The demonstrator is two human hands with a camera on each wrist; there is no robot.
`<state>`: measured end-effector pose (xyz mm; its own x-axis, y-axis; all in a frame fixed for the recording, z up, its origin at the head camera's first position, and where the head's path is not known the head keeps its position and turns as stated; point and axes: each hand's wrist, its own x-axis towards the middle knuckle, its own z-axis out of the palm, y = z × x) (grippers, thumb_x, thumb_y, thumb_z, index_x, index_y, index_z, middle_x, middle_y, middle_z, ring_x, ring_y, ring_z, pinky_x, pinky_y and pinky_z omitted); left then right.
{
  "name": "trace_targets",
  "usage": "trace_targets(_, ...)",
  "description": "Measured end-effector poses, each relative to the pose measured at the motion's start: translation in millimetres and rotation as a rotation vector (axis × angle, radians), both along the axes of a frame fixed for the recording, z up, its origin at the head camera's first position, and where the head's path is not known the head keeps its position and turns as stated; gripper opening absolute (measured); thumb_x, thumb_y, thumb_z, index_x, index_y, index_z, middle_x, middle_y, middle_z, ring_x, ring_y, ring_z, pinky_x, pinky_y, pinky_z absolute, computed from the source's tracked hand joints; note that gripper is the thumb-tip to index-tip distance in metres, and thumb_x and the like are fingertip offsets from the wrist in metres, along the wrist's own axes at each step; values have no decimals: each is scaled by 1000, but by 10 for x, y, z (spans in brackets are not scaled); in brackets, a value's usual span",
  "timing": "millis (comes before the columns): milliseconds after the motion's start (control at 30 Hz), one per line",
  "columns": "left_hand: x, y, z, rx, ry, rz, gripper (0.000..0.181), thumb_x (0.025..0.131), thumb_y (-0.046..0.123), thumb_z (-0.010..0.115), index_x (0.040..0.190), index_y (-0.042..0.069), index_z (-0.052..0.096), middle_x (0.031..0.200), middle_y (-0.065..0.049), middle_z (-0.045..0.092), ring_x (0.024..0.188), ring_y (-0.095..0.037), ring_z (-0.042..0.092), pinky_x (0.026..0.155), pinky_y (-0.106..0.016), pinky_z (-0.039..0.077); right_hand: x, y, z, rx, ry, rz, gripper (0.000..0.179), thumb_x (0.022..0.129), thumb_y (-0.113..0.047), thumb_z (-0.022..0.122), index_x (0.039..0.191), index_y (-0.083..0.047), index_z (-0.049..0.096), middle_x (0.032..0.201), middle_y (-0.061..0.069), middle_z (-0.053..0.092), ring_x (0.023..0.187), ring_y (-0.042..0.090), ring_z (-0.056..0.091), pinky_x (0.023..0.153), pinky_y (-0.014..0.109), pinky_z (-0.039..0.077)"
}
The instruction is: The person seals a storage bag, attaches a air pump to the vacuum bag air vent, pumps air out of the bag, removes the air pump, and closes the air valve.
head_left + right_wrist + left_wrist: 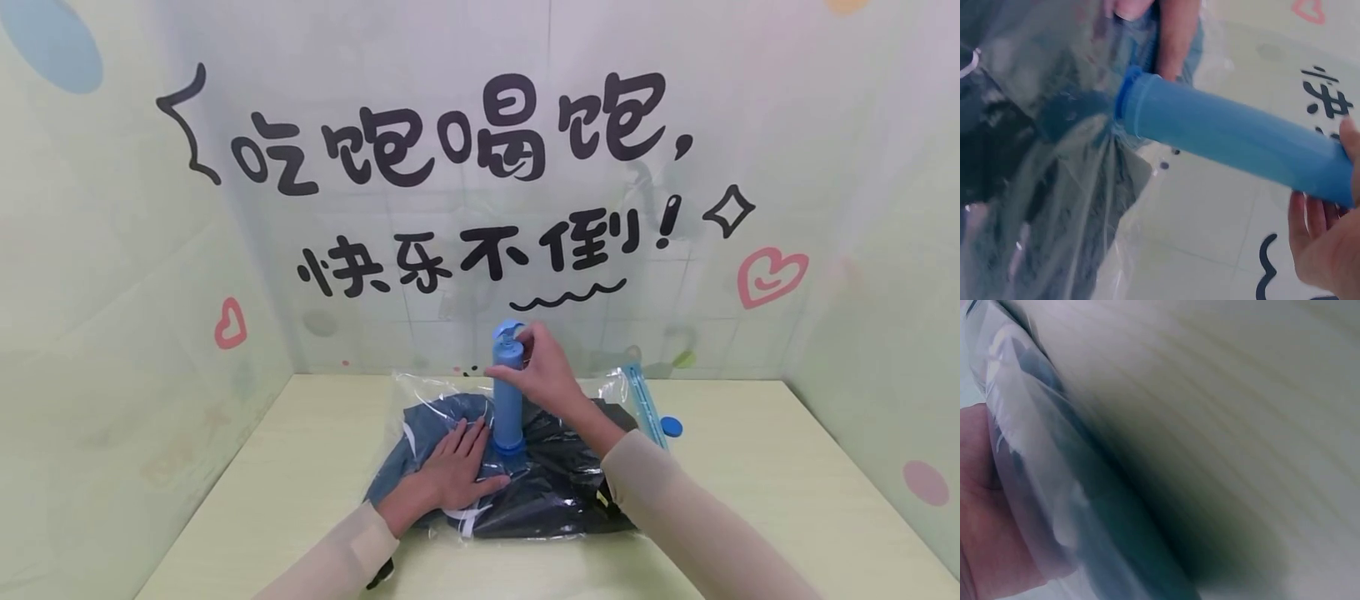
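A clear plastic storage bag [405, 387] lies on the table with blue-grey cloth [450, 408] and black cloth [547, 512] inside. On top of it, a blue hand pump [507, 408] stands upright, its base against the bag. My right hand [546, 377] grips the pump near its upper end, the thumb across the front. In the right wrist view, fingers [1315, 215] curl around the far end of the pump's tube [1229, 134]. Left of the pump, my left hand [456, 473] rests flat on the bag, fingers spread. The left wrist view shows little of its fingers.
The bag's blue zip edge [647, 404] is at the right. Beside it lies a round blue cap [672, 427] on the pale wooden table [757, 483]. A printed curtain with black writing [487, 125] hangs behind and at both sides.
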<state>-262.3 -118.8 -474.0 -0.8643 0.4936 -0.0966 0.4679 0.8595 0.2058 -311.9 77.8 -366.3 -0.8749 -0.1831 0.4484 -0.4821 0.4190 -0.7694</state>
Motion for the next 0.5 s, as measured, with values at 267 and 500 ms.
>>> trace_targets(267, -23, -13, -38, 0, 5, 1, 96, 97, 70, 45, 161, 2, 23, 167, -14, 15, 152, -39, 6, 119, -53, 13, -16, -144, -93, 34, 76, -174, 60, 81, -32, 89, 116, 0, 52, 107, 13, 57, 92, 27, 58, 80, 41, 54)
trace_targets(500, -34, -17, -59, -7, 9, -1, 94, 98, 70, 44, 161, 2, 23, 168, -14, 15, 152, -38, 6, 119, -51, 13, -34, -112, -86, -7, -110, -64, 66, 90, -32, 80, 134, 4, 48, 125, 19, 52, 111, 33, 55, 94, 51, 49)
